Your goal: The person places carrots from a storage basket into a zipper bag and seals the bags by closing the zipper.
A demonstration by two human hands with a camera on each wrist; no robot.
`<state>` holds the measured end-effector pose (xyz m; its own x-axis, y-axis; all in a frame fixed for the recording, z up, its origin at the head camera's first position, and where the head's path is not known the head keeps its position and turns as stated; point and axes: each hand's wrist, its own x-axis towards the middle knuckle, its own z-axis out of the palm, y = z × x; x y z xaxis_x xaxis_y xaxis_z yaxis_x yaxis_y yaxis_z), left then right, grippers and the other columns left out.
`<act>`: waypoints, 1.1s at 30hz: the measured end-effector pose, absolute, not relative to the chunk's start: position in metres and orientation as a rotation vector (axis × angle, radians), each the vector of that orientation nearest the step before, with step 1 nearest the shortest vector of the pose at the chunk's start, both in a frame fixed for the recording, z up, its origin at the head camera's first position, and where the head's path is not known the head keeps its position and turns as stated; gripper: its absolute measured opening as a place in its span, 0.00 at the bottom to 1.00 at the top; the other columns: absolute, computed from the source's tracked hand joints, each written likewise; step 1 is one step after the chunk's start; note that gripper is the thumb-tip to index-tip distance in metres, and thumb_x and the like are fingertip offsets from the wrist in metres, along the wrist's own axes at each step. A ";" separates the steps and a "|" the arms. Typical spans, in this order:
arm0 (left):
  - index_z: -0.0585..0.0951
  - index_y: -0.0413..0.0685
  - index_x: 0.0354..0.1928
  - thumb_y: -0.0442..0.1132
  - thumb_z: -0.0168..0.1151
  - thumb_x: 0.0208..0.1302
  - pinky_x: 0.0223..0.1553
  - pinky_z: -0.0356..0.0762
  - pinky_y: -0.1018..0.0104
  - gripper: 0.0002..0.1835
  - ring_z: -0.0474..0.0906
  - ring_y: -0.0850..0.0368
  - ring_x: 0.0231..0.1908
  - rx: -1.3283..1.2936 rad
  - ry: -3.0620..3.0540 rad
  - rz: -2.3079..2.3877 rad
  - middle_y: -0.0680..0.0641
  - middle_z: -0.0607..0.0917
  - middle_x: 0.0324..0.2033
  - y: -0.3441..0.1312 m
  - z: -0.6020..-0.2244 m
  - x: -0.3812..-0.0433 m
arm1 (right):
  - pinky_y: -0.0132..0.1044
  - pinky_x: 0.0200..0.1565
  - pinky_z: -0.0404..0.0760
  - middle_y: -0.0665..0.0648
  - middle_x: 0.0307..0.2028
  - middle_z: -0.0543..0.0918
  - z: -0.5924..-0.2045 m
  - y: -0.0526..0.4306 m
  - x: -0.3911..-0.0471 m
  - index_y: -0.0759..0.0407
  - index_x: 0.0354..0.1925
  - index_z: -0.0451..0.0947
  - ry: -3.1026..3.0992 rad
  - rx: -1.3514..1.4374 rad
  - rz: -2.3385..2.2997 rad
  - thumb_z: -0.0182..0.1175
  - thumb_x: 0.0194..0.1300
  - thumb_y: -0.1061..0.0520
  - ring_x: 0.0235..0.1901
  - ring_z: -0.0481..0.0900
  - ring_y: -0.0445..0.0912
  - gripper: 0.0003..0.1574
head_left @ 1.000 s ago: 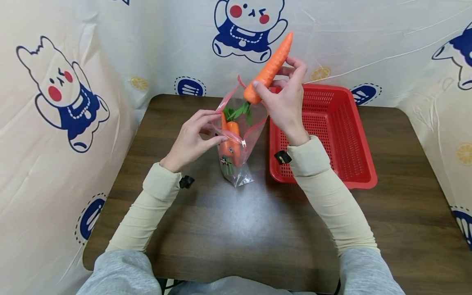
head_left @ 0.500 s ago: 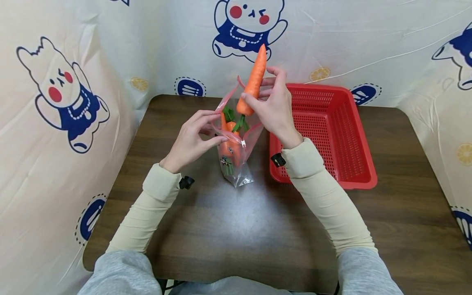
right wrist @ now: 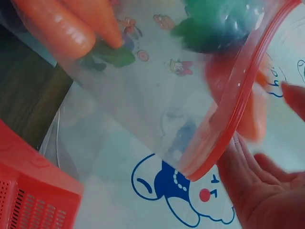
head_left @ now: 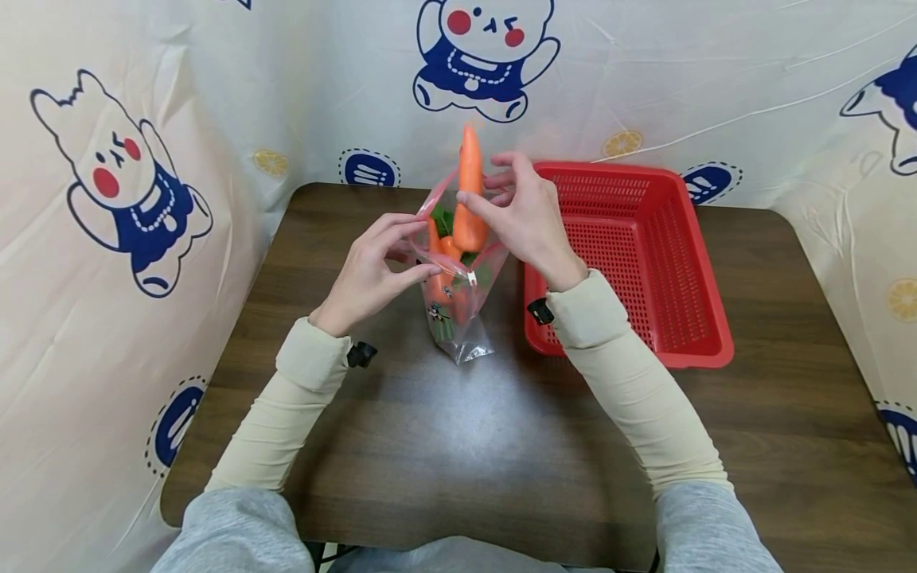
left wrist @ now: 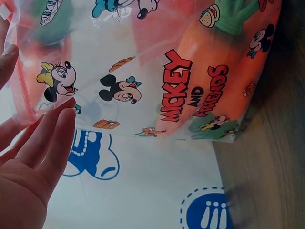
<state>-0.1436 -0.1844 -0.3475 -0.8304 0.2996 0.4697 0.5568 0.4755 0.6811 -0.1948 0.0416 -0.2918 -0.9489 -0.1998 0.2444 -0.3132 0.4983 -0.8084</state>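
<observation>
A clear zip bag [head_left: 469, 318] with a pink zip edge stands on the table, its mouth spread. My left hand [head_left: 372, 267] holds the bag by its rim, thumb on the near side and fingers on the far side. Carrots [left wrist: 209, 81] with green tops show through the printed plastic in the left wrist view. Another carrot [head_left: 470, 191] points tip up in the bag's mouth, its leafy end down inside, slightly blurred. My right hand [head_left: 530, 215] is beside it, thumb in front of the carrot; in the right wrist view thumb and fingers are spread apart.
A red plastic basket [head_left: 691, 270] with perforated walls stands close to the right of the bag, beneath the right forearm. The brown wooden table [head_left: 401, 454] meets a printed cloth [head_left: 322, 79] behind and at the sides.
The carrot has moved left and down, turned upright, and sunk into the bag's mouth. My right hand moved left with it and its fingers have loosened. The left hand stays in place.
</observation>
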 end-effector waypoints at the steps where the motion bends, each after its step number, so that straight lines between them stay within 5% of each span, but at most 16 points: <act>1: 0.78 0.40 0.57 0.37 0.75 0.50 0.43 0.83 0.59 0.30 0.81 0.52 0.37 -0.726 -2.442 -1.286 0.44 0.78 0.54 -0.185 -0.347 -0.143 | 0.32 0.43 0.81 0.55 0.48 0.85 -0.292 0.042 -0.195 0.57 0.60 0.68 -2.622 0.453 1.430 0.66 0.60 0.41 0.40 0.82 0.44 0.36; 11: 0.79 0.43 0.57 0.38 0.76 0.50 0.45 0.83 0.58 0.30 0.80 0.55 0.39 -0.685 -2.467 -1.297 0.46 0.79 0.53 -0.188 -0.346 -0.143 | 0.34 0.39 0.74 0.56 0.43 0.83 -0.295 0.054 -0.201 0.58 0.52 0.76 -2.606 0.379 1.300 0.59 0.66 0.49 0.38 0.77 0.47 0.20; 25: 0.79 0.44 0.57 0.38 0.76 0.49 0.46 0.83 0.60 0.30 0.80 0.56 0.39 -0.693 -2.492 -1.319 0.47 0.79 0.54 -0.189 -0.347 -0.143 | 0.40 0.43 0.71 0.61 0.47 0.78 -0.303 0.066 -0.210 0.63 0.52 0.75 -2.800 0.361 1.219 0.57 0.66 0.51 0.43 0.70 0.51 0.21; 33: 0.78 0.45 0.57 0.39 0.77 0.49 0.46 0.82 0.60 0.31 0.79 0.58 0.39 -0.717 -2.532 -1.307 0.49 0.78 0.55 -0.188 -0.344 -0.142 | 0.39 0.42 0.74 0.60 0.43 0.81 -0.303 0.068 -0.211 0.62 0.50 0.76 -2.857 0.370 1.224 0.58 0.67 0.50 0.41 0.73 0.50 0.19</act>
<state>-0.1423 -0.1883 -0.3442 -0.8616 0.3263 0.3888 0.5060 0.4905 0.7095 -0.2108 0.0676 -0.3033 -0.9720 -0.2113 0.1030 -0.2203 0.6664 -0.7123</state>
